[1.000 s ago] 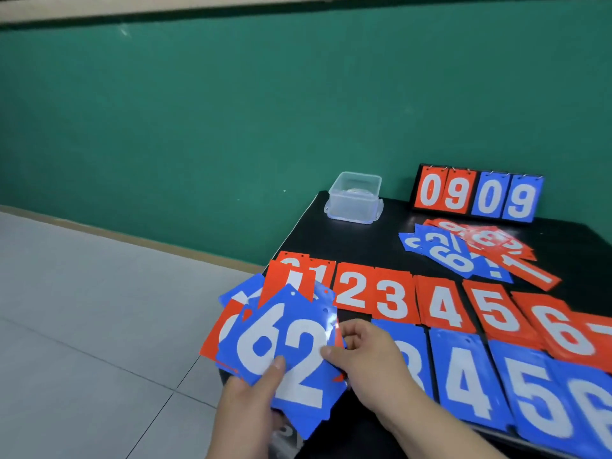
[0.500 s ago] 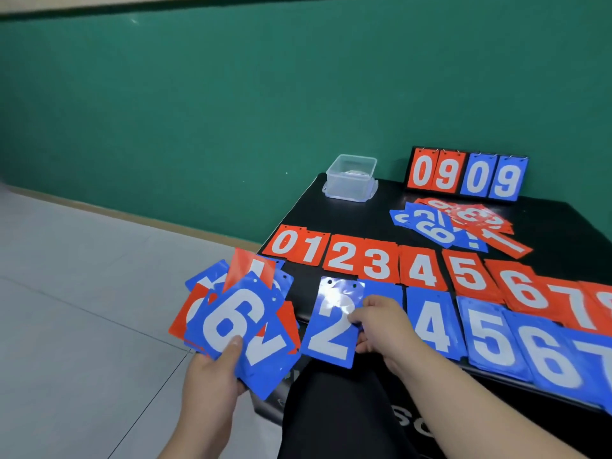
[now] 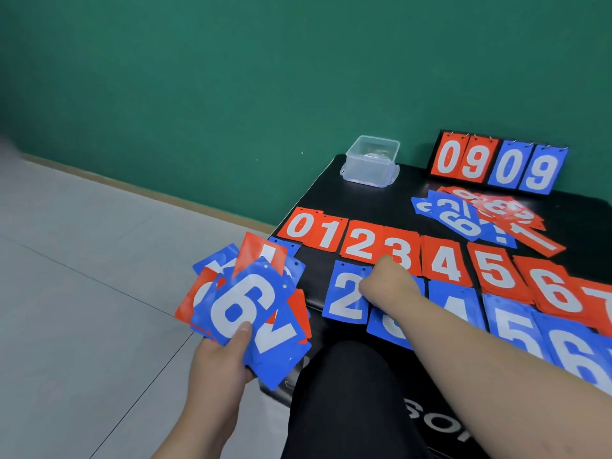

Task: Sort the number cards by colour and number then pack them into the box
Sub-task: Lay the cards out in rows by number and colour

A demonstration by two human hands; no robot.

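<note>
Blue 2 card [image 3: 344, 299] now laid left of blue 3 card [image 3: 390, 329], row filling; right hand [image 3: 387, 283] on it, grip unclear; left hand [image 3: 218, 366] fingers clutch card fan [image 3: 245, 303].

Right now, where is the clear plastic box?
Head view: the clear rectangular plastic box sits at the far left corner of the black table, by the green wall, left of the standing 0909 scoreboard and beyond the red 0 card.

Right hand [image 3: 385, 281] on blue 2 card [image 3: 346, 296], left hand [image 3: 220, 356] gripping card fan [image 3: 245, 303]
</note>
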